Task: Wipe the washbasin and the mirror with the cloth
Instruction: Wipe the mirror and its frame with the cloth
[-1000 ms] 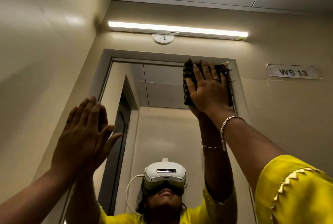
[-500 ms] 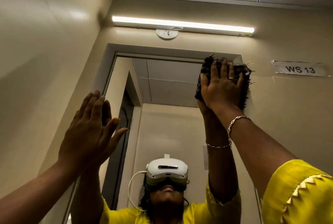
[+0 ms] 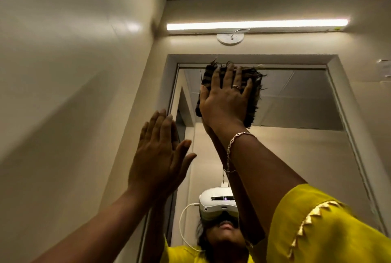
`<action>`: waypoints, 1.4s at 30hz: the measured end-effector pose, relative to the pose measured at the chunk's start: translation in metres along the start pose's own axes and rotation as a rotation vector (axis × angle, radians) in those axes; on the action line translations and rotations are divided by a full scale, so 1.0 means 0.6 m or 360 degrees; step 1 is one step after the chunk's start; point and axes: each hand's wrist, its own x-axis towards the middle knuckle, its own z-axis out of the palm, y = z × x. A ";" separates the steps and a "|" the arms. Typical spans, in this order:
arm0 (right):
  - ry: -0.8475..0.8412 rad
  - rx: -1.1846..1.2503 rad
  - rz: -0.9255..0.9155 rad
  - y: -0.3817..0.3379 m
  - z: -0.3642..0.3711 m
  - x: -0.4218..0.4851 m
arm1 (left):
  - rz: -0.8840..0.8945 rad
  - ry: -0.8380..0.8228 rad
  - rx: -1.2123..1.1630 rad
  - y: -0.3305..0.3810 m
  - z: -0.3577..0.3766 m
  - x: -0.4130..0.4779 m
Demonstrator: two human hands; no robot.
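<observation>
- Head view: the right hand [image 3: 225,102] presses a dark, frayed cloth [image 3: 252,93] flat against the mirror [image 3: 296,146], high up near its top edge and towards its left side. The fingers are spread wide over the cloth, so this grip is an open palm pinning the cloth to the glass, not a fist closed round it.
- The left hand [image 3: 160,152] is empty, fingers straight and together, laid flat at the mirror's left frame [image 3: 172,85], seemingly bracing there; I cannot tell whether it touches glass or only frame.
- Progress, as I judge it: the mirror part is under way, at the upper strip. The glass shows no streaks or marks I can read, so how much is already wiped is unclear. The washbasin is out of sight below, and its state cannot be told.
- Around: a lit tube light [image 3: 257,24] runs above the mirror, with a round white fitting [image 3: 230,38] under it, both well clear of the cloth.
- In the way: little. The mirror's recessed frame bounds the stroke at the top, and the left wall [image 3: 74,93] stands close beside the left arm.
</observation>
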 end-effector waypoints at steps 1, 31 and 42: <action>-0.0002 0.0005 -0.0014 -0.011 0.002 0.000 | 0.0002 0.0010 -0.0017 0.001 -0.001 0.000; -0.0040 -0.0007 -0.0294 0.112 -0.033 -0.028 | 0.0024 -0.0070 0.0176 0.011 -0.015 0.004; -0.0028 -0.0182 -0.0027 0.281 -0.072 -0.028 | -0.0006 -0.0150 0.0232 -0.012 0.005 0.000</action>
